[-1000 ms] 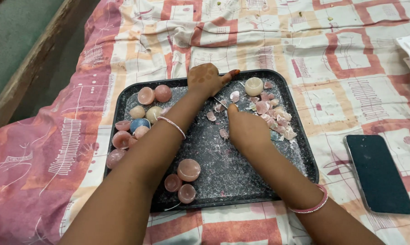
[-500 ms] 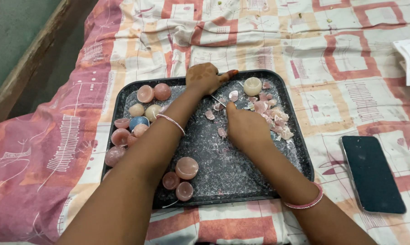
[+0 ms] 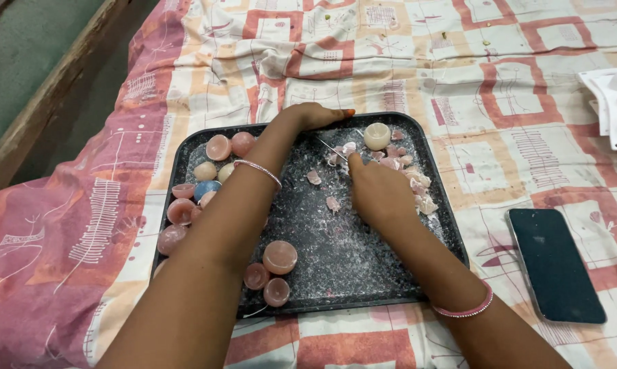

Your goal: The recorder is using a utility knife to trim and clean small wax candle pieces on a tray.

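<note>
2 hands (image 3: 349, 164) on black tray (image 3: 431, 178), its long axis left-right; grips impossible to tell.

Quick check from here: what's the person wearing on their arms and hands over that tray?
Both arms are bare, no sleeves or gloves. The left hand has a thin silvery bangle on its wrist and orange-painted nails. The right hand has a pink beaded bracelet on its forearm.

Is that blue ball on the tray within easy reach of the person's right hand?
Probably not easily: the right hand sits among the pink shards, and the left forearm crosses the tray between it and the blue ball.
</note>
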